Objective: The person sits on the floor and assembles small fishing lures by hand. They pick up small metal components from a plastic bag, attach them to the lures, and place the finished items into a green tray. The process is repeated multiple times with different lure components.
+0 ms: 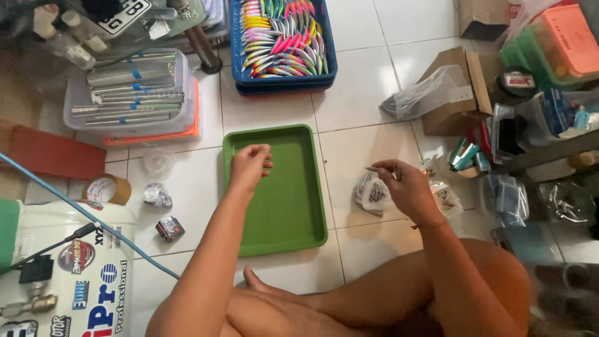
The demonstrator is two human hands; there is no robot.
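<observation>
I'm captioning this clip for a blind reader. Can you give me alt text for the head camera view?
Seen from above, a person sitting cross-legged on a white tiled floor holds the left hand over an empty green tray while the right hand pinches a small thin object beside a small plastic bag. A blue crate of colourful fishing lures sits beyond the tray.

A thin object (372, 169) pinched at the fingertips of the right hand (405, 187) is too small to identify. The left hand (248, 166) curls over the green tray (293, 212), its grip too blurred to show any contents. The top edge crops the blue crate of colourful lures (284, 37), and the lower right corner dissolves into blur.
</observation>
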